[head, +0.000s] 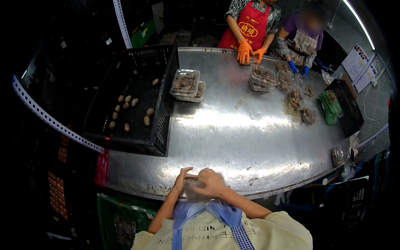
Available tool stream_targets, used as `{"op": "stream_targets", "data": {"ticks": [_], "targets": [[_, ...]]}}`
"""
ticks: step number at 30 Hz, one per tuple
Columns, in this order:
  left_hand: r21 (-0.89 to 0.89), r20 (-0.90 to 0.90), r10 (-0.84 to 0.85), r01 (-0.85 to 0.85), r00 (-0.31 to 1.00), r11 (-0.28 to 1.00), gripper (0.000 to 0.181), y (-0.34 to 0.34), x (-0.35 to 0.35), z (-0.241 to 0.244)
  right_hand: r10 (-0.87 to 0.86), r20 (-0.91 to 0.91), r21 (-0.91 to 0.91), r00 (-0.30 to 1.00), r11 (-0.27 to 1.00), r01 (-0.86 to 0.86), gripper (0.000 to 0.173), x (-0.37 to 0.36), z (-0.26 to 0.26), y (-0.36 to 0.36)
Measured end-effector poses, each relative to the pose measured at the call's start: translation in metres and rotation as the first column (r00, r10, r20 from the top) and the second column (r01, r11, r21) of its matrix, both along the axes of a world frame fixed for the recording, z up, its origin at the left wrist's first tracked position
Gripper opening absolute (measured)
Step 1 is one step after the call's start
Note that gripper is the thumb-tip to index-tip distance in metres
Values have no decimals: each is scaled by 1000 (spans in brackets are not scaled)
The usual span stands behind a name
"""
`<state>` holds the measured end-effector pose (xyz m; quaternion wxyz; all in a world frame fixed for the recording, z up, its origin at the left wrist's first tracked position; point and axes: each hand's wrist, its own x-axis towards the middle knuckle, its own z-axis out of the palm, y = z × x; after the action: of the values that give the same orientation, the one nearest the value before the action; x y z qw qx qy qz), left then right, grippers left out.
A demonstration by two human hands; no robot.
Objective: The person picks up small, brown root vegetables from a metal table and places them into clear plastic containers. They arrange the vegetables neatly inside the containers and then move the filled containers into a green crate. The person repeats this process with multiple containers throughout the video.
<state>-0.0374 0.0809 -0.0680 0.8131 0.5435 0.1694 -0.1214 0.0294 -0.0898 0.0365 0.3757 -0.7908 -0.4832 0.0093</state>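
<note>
At the near edge of the steel table [212,140], a clear plastic clamshell box [192,192] sits between my two hands. My left hand [180,180] grips its left side, with the thumb and fingers along the far corner. Across the top of the box lies my right hand [213,183], its fingers curled at the far edge and slightly blurred. What the box contains is hard to make out under the hand and the glare.
A large black crate [161,131] at left holds several small brown tubers [147,120]. Beside it are stacked filled clamshells [186,84]. Opposite, a person in orange gloves [245,51] and another in blue gloves [292,66] handle more packs [262,76]. A green scale [330,107] stands right.
</note>
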Motion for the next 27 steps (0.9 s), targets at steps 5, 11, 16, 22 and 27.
{"op": "stream_targets", "data": {"ticks": [5, 11, 16, 22, 27], "targets": [[191, 57, -63, 51, 996, 980, 40, 4, -1, -2, 1, 11, -51, 1000, 999, -1, 40, -13, 40, -6], [255, 51, 296, -299, 954, 920, 32, 4, 6, 6, 90, -55, -79, 994, 992, -94, 30, 10, 62, -37], [262, 183, 646, -670, 741, 695, 28, 6, -2, 7, 105, 146, -104, 984, 990, -90, 23, 38, 77, -74], [197, -22, 563, -548, 826, 813, 39, -8, -32, 15, -74, 265, -338, 961, 927, 164, 20, 72, 6, -136], [75, -210, 161, -148, 964, 986, 39, -23, -55, 25, -154, 268, -462, 951, 846, 267, 36, 87, -38, -148]]}}
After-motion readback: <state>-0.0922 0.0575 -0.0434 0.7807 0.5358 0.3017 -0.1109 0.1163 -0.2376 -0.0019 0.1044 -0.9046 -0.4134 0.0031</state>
